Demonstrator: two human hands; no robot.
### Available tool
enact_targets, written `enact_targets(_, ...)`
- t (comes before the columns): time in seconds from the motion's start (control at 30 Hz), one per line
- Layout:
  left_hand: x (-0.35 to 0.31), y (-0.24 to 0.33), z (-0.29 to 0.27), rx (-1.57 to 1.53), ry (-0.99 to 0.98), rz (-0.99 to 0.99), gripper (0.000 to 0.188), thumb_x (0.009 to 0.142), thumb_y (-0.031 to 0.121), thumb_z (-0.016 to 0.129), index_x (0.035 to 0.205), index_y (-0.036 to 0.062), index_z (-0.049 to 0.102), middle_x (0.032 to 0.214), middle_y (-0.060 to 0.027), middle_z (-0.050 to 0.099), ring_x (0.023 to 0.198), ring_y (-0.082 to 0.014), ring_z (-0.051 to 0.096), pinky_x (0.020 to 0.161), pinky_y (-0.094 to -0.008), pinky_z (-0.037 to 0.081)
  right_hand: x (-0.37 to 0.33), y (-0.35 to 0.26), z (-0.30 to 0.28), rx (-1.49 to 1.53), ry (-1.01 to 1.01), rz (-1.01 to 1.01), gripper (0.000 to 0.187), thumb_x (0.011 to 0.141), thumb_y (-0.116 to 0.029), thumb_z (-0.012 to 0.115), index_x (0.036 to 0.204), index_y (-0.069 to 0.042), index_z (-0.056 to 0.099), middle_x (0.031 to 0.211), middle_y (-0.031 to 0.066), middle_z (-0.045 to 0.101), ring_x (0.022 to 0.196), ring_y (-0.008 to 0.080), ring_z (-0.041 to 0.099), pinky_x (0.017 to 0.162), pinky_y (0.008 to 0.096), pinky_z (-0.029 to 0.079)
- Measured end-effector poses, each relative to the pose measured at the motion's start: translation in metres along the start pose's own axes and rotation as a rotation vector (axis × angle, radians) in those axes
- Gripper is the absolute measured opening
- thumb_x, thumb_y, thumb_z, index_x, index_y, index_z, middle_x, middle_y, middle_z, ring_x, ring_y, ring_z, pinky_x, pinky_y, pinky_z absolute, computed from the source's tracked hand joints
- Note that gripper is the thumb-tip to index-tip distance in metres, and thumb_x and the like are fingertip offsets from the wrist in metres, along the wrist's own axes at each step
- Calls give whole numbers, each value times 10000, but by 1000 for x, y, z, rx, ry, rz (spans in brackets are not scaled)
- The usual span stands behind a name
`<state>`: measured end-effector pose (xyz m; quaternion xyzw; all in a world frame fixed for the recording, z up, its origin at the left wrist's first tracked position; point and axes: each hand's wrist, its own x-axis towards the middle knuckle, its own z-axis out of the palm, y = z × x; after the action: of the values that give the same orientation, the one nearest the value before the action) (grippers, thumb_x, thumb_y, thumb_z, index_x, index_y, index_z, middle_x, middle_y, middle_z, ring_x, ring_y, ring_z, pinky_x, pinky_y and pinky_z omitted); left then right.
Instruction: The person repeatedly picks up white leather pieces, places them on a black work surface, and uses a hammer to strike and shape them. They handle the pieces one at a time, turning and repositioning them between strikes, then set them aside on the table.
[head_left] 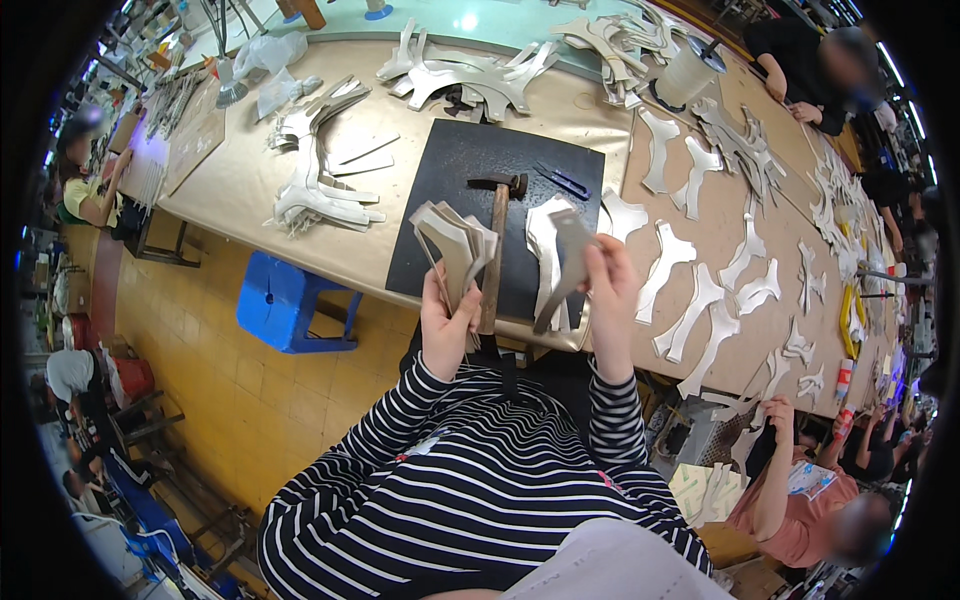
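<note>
Left grip (450,318): closed around a fanned bundle (457,243) of thin, flat, curved cream pieces; exact count unclear.
Right grip (606,272): pinching one grey-beige piece (573,254), curved, blurred.
Position: both held over the black board (440,165); one pale stack (544,245) lies between.
Hammer (500,230): one, wooden handle, dark head.
Hand tool (563,181): one, slim, blue.
Desk (240,165): gold-toned, smooth covering.

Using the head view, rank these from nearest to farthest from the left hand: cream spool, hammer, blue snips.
From the left hand:
1. Hammer: just to its right, mostly over the black mat.
2. Blue snips: farther up and right, near the mat's upper right corner.
3. Cream spool: far upper right, beyond the mat.
</note>
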<state>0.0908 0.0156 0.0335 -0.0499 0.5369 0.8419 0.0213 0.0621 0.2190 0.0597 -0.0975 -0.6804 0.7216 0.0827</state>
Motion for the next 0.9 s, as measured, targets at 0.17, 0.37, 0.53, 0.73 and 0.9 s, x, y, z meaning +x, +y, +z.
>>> enact_targets(0.17, 6, 7, -9, 60, 56, 40, 369, 959, 36, 553, 1289, 38, 386, 951, -25, 528, 620, -50, 448, 527, -190, 392, 36, 55, 24, -401, -16, -106, 309, 943, -160, 611, 1191, 21, 587, 838, 58, 610, 685, 96, 520, 628, 250, 443)
enact_targets(0.37, 2, 6, -20, 99, 93, 79, 281, 954, 52, 575, 1185, 27, 417, 933, -26, 530, 613, -32, 440, 504, -172, 378, 21, 71, 34, -790, 68, -272, 570, 773, -54, 737, 1295, 3, 515, 1023, 151, 551, 755, 246, 554, 711, 351, 474)
enact_targets(0.53, 3, 3, -19, 142, 105, 76, 268, 953, 69, 587, 1163, 18, 429, 916, -21, 531, 603, -29, 440, 495, -172, 376, 16, 66, 42, -868, 126, -350, 589, 748, -3, 736, 1290, -8, 507, 975, 139, 578, 804, 264, 583, 737, 366, 483)
enact_targets(0.73, 12, 0, -22, 165, 142, 89, 272, 948, 78, 602, 1153, 16, 433, 877, -13, 532, 599, -32, 445, 492, -175, 373, 10, 64, 45, -632, 124, -149, 427, 772, 6, 703, 1176, -3, 567, 873, 122, 632, 758, 277, 631, 699, 350, 500)
enact_targets(0.9, 25, -10, -33, 168, 190, 105, 335, 943, 72, 610, 1211, 7, 419, 848, -10, 538, 589, -38, 445, 484, -184, 363, 8, 59, 38, -650, 55, -272, 198, 815, -39, 647, 997, 9, 586, 915, 165, 621, 825, 345, 626, 734, 392, 498)
